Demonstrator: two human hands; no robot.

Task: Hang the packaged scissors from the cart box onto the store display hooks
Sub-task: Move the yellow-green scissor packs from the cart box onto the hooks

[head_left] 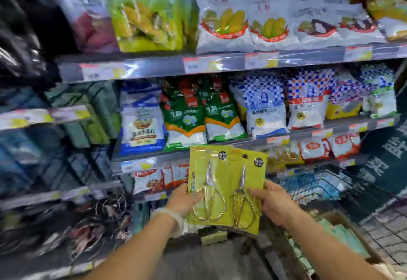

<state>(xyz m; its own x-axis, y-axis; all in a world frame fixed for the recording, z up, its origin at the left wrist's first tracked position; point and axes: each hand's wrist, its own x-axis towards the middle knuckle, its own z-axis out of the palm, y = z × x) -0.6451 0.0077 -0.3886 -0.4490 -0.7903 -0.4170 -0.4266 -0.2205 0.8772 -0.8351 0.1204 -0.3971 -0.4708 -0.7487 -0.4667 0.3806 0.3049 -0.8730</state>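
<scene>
The left hand point(181, 200) grips one scissors pack point(207, 183); the right hand point(272, 202) grips the overlapping second pack point(246, 194) before stocked shelves point(220, 64).

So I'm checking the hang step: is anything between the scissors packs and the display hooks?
Cannot tell: no hooks are plainly visible. Both hands, left and right, hold the packs up before the shelves.

Shelves point(220, 64) carried white bags with corn pictures point(224, 26) on top, green bags point(187, 117) and blue-checked bags point(264, 108) below. Price tags point(202, 64) lined the shelf edges. Wire rings point(110, 209) hung at lower left.
</scene>
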